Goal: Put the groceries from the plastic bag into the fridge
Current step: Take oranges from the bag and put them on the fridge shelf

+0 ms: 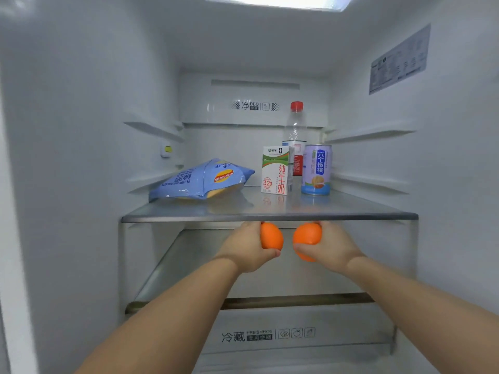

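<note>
Just under the front edge of the glass shelf [270, 217], we had both hands reaching into the fridge [81, 130], each curled round an orange. Our left hand [247, 249] gripped its orange [271, 236] with the thumb below and the fingers hidden behind the fruit; our right hand [330, 248] held the other orange [307, 237] the same way. The two oranges were near each other but apart, in the air above the lower shelf [189, 255], not yet set down.

On the glass shelf above, a chip bag [201, 179] lay toward the left edge, and a milk carton [276, 170], a can [316, 170] and a bottle [295, 125] stood toward the right rear corner. We judged the task well along: those four looked stowed, and the oranges remained to be placed. The plastic bag was out of view, so we could not tell whether more was left in it.
</note>
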{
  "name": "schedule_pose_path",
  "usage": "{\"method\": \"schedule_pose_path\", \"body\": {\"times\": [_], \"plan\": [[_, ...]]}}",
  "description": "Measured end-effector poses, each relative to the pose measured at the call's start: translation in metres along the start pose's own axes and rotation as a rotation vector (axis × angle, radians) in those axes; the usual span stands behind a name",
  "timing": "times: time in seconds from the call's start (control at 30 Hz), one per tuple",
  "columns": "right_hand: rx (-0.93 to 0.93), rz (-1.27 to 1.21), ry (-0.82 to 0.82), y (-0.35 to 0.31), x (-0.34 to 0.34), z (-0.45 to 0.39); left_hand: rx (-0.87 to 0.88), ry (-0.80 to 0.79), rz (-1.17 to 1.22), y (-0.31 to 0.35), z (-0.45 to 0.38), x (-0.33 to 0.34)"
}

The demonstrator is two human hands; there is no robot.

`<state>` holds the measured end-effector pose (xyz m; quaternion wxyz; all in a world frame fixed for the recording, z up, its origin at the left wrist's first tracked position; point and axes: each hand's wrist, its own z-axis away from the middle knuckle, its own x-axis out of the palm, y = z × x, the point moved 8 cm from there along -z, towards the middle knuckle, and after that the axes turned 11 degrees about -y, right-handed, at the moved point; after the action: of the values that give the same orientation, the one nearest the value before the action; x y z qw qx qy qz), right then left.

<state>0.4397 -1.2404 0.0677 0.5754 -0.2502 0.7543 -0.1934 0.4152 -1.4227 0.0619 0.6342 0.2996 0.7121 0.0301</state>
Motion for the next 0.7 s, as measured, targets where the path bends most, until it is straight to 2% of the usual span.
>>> {"method": "schedule_pose_path", "body": {"times": [0.13,0.33,0.43,0.53,0.6,0.7], "plan": [[-0.020,0.103,-0.038,0.008,0.005,-0.023,0.017,-0.004,-0.056,0.006,-0.024,0.006],[-0.093,0.066,-0.010,0.010,0.014,-0.066,0.027,-0.020,-0.110,0.014,-0.060,0.015],[-0.010,-0.027,-0.050,0.028,0.021,-0.088,-0.012,-0.089,-0.125,0.010,-0.079,0.025],[0.090,-0.049,-0.161,0.046,0.035,-0.109,-0.035,-0.219,0.004,0.003,-0.096,0.042],[0.098,-0.030,-0.241,0.046,0.043,-0.117,-0.047,-0.239,0.100,-0.002,-0.103,0.047],[0.224,-0.096,-0.333,0.052,0.051,-0.121,-0.091,-0.247,0.171,-0.011,-0.108,0.048]]}}
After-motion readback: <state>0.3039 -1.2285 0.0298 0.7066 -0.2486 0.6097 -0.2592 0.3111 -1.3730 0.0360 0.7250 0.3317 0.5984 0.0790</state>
